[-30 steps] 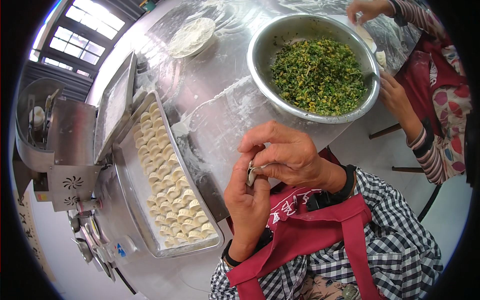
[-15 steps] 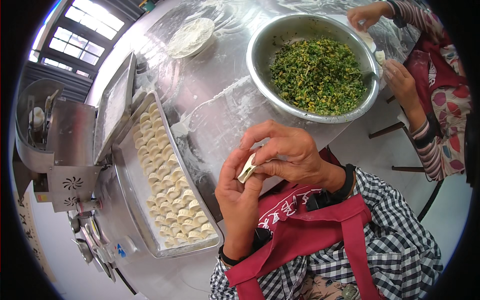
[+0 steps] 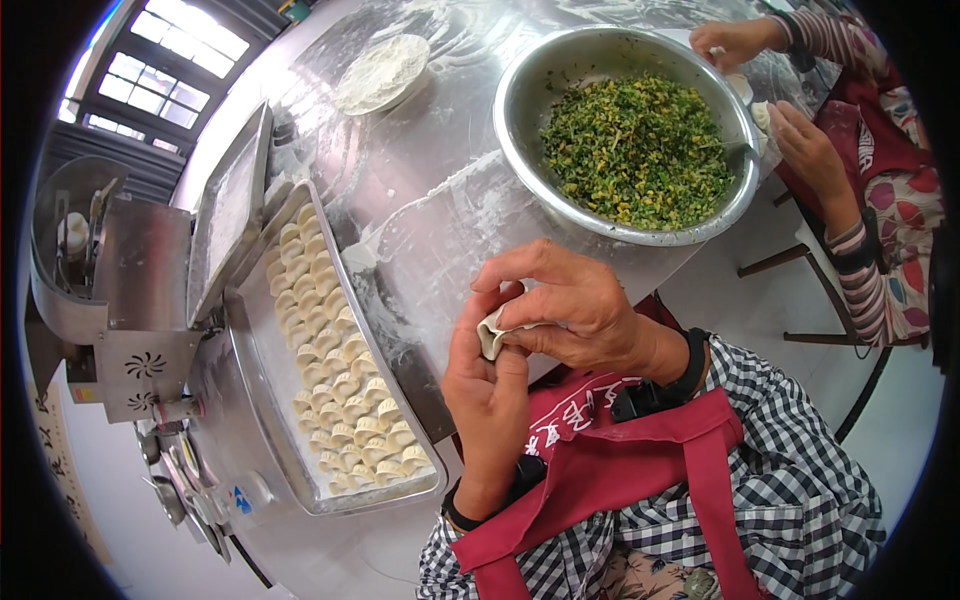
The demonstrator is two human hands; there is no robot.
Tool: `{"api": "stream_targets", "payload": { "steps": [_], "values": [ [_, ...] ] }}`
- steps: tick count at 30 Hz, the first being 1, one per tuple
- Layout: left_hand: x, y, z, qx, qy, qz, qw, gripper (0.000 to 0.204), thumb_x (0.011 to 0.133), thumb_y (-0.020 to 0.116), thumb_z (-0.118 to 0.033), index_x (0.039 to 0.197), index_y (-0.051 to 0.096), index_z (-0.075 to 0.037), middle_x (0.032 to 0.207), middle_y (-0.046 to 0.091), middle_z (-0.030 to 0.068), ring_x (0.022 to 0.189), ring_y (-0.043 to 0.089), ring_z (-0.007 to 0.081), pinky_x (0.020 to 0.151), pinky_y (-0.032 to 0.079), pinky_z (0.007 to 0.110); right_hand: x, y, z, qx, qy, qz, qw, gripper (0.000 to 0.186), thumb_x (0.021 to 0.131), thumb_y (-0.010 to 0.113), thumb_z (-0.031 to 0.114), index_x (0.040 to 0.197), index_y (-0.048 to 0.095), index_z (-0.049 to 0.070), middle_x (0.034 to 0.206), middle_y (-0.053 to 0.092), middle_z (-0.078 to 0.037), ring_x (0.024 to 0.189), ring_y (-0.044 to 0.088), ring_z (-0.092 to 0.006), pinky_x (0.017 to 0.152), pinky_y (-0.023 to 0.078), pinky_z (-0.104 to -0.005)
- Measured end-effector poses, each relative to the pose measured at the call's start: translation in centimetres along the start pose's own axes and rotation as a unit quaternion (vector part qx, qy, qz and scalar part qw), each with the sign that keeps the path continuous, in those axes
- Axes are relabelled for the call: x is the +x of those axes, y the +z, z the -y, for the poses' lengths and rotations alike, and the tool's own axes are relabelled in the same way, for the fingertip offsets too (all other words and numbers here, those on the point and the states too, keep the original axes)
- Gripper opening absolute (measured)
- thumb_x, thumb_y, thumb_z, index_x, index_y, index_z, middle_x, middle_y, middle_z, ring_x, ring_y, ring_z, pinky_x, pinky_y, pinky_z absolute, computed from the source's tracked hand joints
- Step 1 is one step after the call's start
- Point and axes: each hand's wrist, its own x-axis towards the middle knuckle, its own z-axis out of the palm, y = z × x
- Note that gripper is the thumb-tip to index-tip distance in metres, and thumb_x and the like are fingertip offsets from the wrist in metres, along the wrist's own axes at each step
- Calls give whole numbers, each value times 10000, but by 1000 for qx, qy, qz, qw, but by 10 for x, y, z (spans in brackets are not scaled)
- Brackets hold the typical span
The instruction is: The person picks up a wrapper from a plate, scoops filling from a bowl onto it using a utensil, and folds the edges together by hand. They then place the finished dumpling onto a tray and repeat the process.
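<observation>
Between my two hands is a pale dumpling (image 3: 491,334), its wrapper folded and its near end pinched. My left hand (image 3: 482,385) is closed around its left side, thumb and fingers on the dough. On the other side my right hand (image 3: 580,310) pinches the wrapper's edge with thumb and index finger. Part of the dumpling is hidden behind my fingers. Beyond my hands stands a large steel bowl (image 3: 508,120) of chopped green and yellow filling (image 3: 640,150). To the left, a metal tray (image 3: 262,400) holds rows of pleated dumplings (image 3: 340,375).
A second floured tray (image 3: 228,215) leans at the left, beside a steel machine (image 3: 145,255). A plate of flour (image 3: 382,75) sits on the flour-dusted metal table (image 3: 450,230). At the right, a co-worker's hands (image 3: 805,150) handle dough near the bowl; a stool (image 3: 815,260) stands below.
My left hand has shifted slightly right and the dumpling has turned a little between my fingers. The co-worker's near hand has moved slightly.
</observation>
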Motion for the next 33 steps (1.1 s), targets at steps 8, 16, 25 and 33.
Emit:
{"api": "stream_targets", "payload": {
  "steps": [8,16,25,33],
  "values": [
    [1,-10,0,265,81,44,960,491,781,404,115,1263,384,21,1106,556,165,985,566,185,816,447,262,0,-3,4,8,36,15,999,211,638,679,-14,835,612,23,1059,562,-131,902,576,-250,716,485,-302],
    [2,-2,-4,214,64,21,974,488,821,419,96,1293,316,31,1091,557,160,948,577,183,787,469,261,-4,-6,-4,123,101,45,986,223,662,670,-29,870,636,42,1115,544,-138,1011,533,-236,831,442,-316],
    [4,-10,1,-38,-50,28,998,357,868,524,-50,1201,430,39,1111,538,135,962,572,179,820,501,296,-8,-4,-6,102,91,-17,991,154,690,701,42,826,629,44,1088,567,-151,946,577,-221,802,458,-322],
    [5,-4,2,-95,-71,5,993,369,877,510,-79,1220,430,30,1082,555,135,960,580,205,831,496,334,-4,-4,-7,35,40,-1,999,154,669,706,40,800,627,30,1065,568,-147,915,584,-237,737,485,-304]
  ]
}}
